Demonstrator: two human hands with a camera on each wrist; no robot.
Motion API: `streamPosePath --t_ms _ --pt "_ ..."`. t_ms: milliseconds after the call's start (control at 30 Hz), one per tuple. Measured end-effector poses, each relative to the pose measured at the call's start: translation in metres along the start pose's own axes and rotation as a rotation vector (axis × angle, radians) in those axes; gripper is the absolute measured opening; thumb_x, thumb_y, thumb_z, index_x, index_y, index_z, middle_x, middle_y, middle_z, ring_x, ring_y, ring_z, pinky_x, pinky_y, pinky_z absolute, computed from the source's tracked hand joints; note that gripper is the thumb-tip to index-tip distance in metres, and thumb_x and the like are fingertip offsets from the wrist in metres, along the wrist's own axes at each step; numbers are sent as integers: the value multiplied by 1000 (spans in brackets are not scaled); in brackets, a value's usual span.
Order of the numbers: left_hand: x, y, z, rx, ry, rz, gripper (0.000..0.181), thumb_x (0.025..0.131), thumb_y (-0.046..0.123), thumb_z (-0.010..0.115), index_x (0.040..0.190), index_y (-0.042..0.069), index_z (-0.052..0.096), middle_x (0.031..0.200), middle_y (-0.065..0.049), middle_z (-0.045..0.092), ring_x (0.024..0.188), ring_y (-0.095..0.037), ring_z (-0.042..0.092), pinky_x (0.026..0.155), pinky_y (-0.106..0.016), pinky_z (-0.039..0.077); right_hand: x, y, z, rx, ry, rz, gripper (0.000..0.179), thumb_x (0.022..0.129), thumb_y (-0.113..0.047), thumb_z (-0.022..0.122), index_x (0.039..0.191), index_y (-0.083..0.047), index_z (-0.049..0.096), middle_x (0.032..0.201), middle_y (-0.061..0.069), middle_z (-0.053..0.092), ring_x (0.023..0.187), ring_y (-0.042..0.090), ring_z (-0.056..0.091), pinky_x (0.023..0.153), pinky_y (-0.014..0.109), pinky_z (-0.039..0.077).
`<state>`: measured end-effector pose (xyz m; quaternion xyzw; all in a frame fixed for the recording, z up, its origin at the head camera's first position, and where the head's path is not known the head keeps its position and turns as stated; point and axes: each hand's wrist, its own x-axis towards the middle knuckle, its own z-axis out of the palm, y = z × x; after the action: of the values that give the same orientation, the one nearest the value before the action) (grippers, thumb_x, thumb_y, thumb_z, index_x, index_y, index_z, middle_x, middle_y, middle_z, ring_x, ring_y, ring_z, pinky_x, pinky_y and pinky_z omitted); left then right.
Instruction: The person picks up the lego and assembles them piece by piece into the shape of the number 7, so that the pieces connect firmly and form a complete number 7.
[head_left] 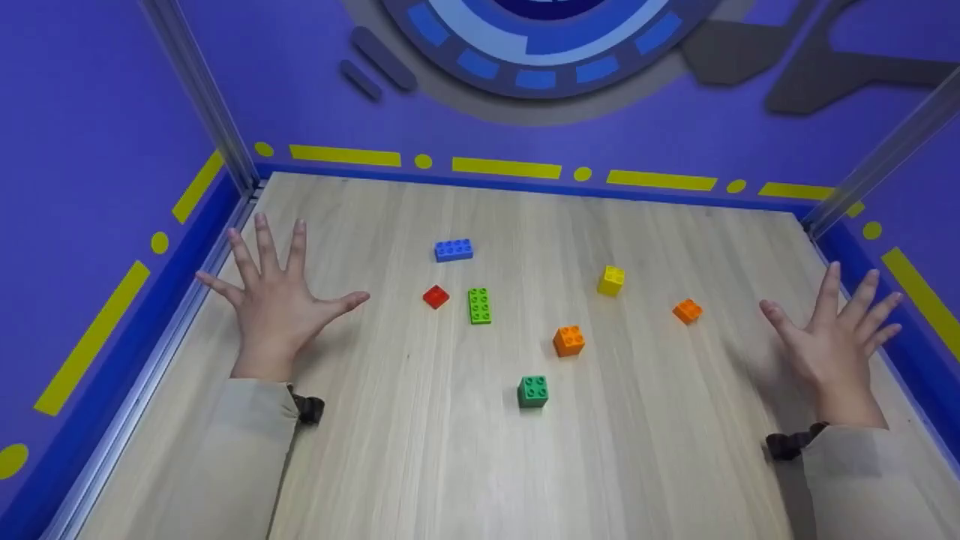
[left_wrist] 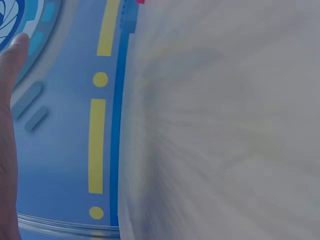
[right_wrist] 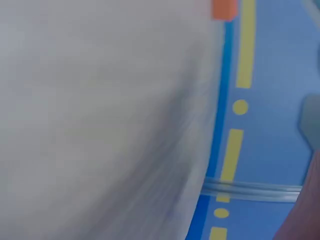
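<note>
My left hand [head_left: 276, 311] is spread with straight fingers at the table's left side, holding nothing. At the right side my right hand [head_left: 836, 349] is likewise spread and bare. Nearest the left hand lie a red brick [head_left: 436, 297], a blue brick [head_left: 454, 250] and a light green brick [head_left: 479, 306]. An orange brick [head_left: 687, 310] is closest to the right hand. Between them stand a yellow brick [head_left: 611, 280], a taller orange brick [head_left: 569, 340] and a dark green brick [head_left: 532, 391]. In the right wrist view an orange brick [right_wrist: 225, 9] shows at the top edge.
The bricks lie apart on a pale wooden table [head_left: 405, 450]. Blue-purple panels [head_left: 300, 97] with yellow markings enclose its back and sides. Metal posts [head_left: 214, 97] rise at the back corners, and a metal rail [head_left: 142, 375] runs along the left edge.
</note>
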<state>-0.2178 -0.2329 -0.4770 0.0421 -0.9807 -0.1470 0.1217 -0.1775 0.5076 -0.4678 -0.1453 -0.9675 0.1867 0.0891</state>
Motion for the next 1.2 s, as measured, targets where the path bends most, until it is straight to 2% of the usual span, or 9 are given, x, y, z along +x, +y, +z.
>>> streamPosePath --t_ms 133,267,500,567,667,733,800,1033,1200 --pt "-1 6 -3 -31 23 20 145 74 109 60 183 33 2 187 -5 -31 172 -50 -31 116 -94 -25 -7 -13 2 112 10 -18 115 108 -81 48 178 -25 -23 179 12 -47 164 50 -46 125 83 -25" --pt "-3 11 -4 -66 46 37 144 75 104 67 183 34 2 190 -8 -24 174 -52 -22 121 -95 -16 -12 -27 9 208 9 -40 110 111 -71 55 179 -31 -22 181 5 -46 167 44 -44 123 90 -14" --pt "-6 24 2 -277 61 120 140 78 80 88 184 25 14 193 -15 -4 177 -52 -5 133 -88 6 -15 -49 21 361 64 -114 106 110 -54 67 182 -35 -9 189 -3 -28 175 36 -28 130 89 -3" --pt "-5 28 3 -336 69 143 139 78 74 92 183 22 17 193 -15 0 177 -51 -1 135 -85 9 -15 -56 25 436 92 -159 107 108 -45 72 183 -35 -3 191 -5 -20 177 31 -20 136 81 -1" --pt "-6 36 2 -400 80 172 138 76 69 95 183 23 21 193 -13 6 177 -50 4 135 -84 15 -16 -66 31 542 127 -242 107 102 -29 77 184 -31 7 192 -6 -8 176 25 -8 146 58 5" --pt "-7 44 2 -435 79 192 136 75 67 96 182 23 24 192 -11 9 176 -49 7 134 -84 19 -17 -74 34 595 150 -291 105 99 -21 78 183 -26 15 192 -5 -1 176 24 1 146 40 13" --pt "-8 52 3 -484 71 215 134 75 66 96 181 22 27 191 -11 13 175 -48 9 132 -84 23 -19 -82 37 637 168 -322 102 97 -16 77 182 -22 21 191 -3 6 175 25 10 142 29 20" --pt "-12 87 8 -697 11 307 119 80 59 92 177 16 38 187 -10 27 172 -40 22 133 -77 31 -22 -109 43 795 178 -337 96 98 -11 76 180 -17 27 188 0 19 167 20 29 135 28 35" --pt "-21 108 13 -767 -41 321 107 82 54 92 171 16 47 179 -9 40 167 -35 34 132 -69 40 -25 -126 52 866 169 -361 95 97 -4 75 179 -14 28 186 2 25 161 12 33 126 22 41"
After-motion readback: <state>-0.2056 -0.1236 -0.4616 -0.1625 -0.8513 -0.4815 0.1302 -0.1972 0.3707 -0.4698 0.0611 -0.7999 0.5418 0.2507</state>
